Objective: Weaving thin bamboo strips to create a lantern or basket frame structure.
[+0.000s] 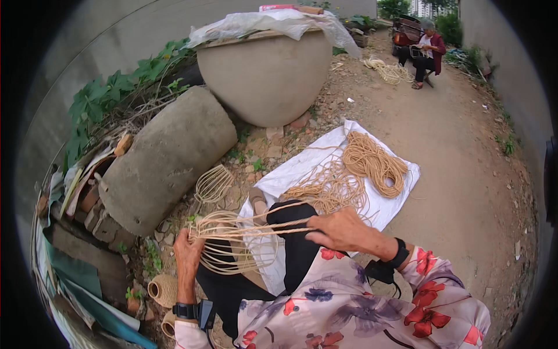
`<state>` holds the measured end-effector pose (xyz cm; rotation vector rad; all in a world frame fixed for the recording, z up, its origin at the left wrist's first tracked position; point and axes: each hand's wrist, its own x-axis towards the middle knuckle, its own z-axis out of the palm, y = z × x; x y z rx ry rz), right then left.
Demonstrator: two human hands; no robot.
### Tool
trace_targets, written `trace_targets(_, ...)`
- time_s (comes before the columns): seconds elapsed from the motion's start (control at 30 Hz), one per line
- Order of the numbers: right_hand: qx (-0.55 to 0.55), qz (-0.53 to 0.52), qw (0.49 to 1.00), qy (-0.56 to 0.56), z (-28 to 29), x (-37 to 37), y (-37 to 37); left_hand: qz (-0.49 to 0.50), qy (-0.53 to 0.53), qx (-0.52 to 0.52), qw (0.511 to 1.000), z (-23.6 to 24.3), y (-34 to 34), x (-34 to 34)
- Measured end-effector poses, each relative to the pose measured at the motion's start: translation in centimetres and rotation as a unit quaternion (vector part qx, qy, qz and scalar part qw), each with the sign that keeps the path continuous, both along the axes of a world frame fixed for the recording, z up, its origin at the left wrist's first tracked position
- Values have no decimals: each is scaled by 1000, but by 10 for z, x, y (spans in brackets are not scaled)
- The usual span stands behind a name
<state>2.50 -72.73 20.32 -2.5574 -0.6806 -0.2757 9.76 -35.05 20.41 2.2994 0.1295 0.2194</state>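
Note:
Over my lap is a pale, rounded basket frame [256, 266] made of thin ribs. My left hand [187, 256] is closed on its gathered end at the left. Several strands of twisted straw-coloured cord [264, 230] stretch from that end across to my right hand [344, 234], whose fingers are closed around them. Beyond my knees, a thick coil of cord [375, 164] and a looser tangle of cord [325, 189] lie on a white sheet [386, 218]. Another ribbed frame [214, 185] rests on the ground to the left of the sheet.
Two woven cord vessels [163, 289] lie beside my left forearm. A concrete cylinder [168, 154] and a large grey pot [264, 78], topped with plastic, stand ahead on the left. Far down the dirt path [459, 151], a person [427, 49] sits near more pale frames [389, 71].

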Motion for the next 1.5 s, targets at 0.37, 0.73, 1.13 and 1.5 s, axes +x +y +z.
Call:
trace_targets(0.37,-213,-394,888,105,-180,-18,-286,-169,-80,98,978,-18,-37,0)
trace_targets(0.73,111,90,976,167,-71,24,80,-150,-31,78,985,1,-41,-25)
trace_targets(1.13,325,-46,885,330,-49,-9,-49,-142,-87,70,983,6,-40,-7)
trace_targets(1.5,-231,-395,874,162,-191,-34,-296,-270,-97,67,956,14,-44,-18)
